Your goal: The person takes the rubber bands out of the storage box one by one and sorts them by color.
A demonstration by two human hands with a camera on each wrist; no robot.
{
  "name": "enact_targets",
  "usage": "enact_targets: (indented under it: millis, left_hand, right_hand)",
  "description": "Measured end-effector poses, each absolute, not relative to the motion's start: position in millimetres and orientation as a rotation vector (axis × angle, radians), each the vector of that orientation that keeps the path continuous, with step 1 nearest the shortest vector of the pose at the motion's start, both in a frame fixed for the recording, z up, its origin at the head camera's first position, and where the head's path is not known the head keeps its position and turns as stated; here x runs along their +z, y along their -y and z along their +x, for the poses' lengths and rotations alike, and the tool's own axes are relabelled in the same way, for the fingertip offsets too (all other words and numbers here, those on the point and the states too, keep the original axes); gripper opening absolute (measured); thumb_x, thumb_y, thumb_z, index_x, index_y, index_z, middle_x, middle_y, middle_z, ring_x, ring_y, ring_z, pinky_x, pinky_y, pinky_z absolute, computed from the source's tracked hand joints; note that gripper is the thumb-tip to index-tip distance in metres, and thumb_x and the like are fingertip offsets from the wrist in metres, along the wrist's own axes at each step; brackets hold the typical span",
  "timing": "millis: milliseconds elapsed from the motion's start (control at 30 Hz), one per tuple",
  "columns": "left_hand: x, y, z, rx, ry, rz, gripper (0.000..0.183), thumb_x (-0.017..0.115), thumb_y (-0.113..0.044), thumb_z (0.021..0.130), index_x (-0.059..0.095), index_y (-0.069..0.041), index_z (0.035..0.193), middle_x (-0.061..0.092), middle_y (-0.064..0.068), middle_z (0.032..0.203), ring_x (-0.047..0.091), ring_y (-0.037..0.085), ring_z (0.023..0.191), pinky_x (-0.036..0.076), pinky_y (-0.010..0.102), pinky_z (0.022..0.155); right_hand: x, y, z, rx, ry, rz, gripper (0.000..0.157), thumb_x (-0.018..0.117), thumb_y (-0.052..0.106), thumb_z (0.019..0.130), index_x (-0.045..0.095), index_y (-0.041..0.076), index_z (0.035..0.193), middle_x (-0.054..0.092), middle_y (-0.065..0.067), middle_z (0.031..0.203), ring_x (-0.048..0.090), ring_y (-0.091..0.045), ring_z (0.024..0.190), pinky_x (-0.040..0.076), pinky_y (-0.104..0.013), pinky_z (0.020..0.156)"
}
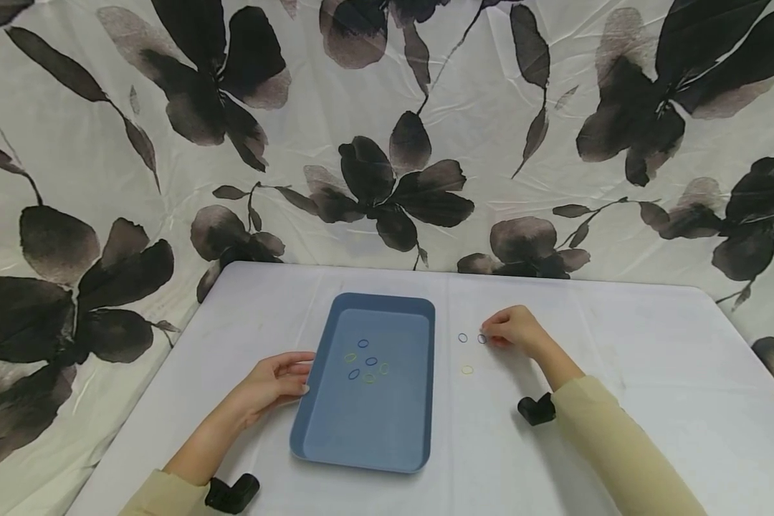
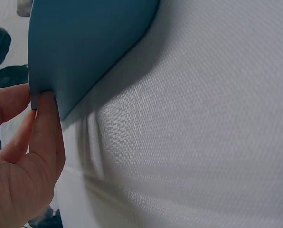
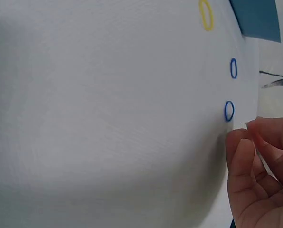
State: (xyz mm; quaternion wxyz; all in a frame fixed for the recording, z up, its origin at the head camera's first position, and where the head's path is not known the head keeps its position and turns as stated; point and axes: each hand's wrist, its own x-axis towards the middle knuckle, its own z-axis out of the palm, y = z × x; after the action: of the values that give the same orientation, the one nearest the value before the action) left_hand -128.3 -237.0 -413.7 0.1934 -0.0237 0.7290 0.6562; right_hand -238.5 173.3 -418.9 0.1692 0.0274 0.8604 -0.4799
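Two blue rings [image 3: 225,111] and one yellow ring [image 3: 211,16] to watch on the desk [image 1: 651,344], right of frame centre, with tray [image 1: 368,426] rim pinched in left hand [image 1: 269,385], nothing visible in nearly closed right hand [image 1: 520,332]: likely to skid if nudged.

blue rings [image 3: 226,111]: 5 | yellow rings [image 3: 211,14]: 4 | blue tray [image 1: 368,430]: 1 | black wrist cameras [image 1: 537,409]: 2

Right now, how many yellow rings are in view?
4: in the tray, the left yellow ring, right yellow ring and nearest yellow ring; on the table right of it, the outer yellow ring. The right hand may hide more.
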Motion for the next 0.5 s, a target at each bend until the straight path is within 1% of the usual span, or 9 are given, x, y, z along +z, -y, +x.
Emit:
enact_targets:
  millis: [100, 333, 500]
  left_hand:
    - [-414.2, 236.5, -128.6, 1.837, -2.045, -0.066, 0.064, 0.061, 0.010, 0.079, 0.034, 0.012, 0.137, 0.050, 0.027, 0.124, 0.060, 0.017, 0.099, 0.052, 0.026, 0.077]
    - [-415.1, 236.7, -129.2, 1.834, -2.048, -0.067, 0.064, 0.061, 0.010, 0.079, 0.034, 0.011, 0.137, 0.050, 0.026, 0.123, 0.060, 0.016, 0.099, 0.052, 0.025, 0.077]
    - [-414.6, 236.6, -129.8, 1.837, -2.048, -0.065, 0.064, 0.061, 0.010, 0.079, 0.034, 0.011, 0.137, 0.051, 0.026, 0.123, 0.060, 0.016, 0.099, 0.052, 0.025, 0.077]
  right_hand:
    - [-412.2, -173.3, -239.8, -1.352, -2.457, 0.059, 0.021, 0.062, 0.004, 0.087, 0.065, -0.010, 0.102, 0.064, -0.010, 0.089, 0.053, -0.011, 0.067, 0.048, -0.022, 0.060]
    - [-396.5, -158.8, -242.1, -1.361, -2.433, -0.039, 0.025, 0.062, 0.005, 0.087, 0.063, -0.010, 0.107, 0.064, -0.010, 0.090, 0.056, -0.011, 0.071, 0.051, -0.023, 0.066]
    - [-384.7, -140.0, -242.0, -1.378, -2.380, -0.187, 0.026, 0.061, 0.003, 0.086, 0.062, -0.012, 0.108, 0.065, -0.013, 0.092, 0.060, -0.014, 0.076, 0.053, -0.031, 0.075]
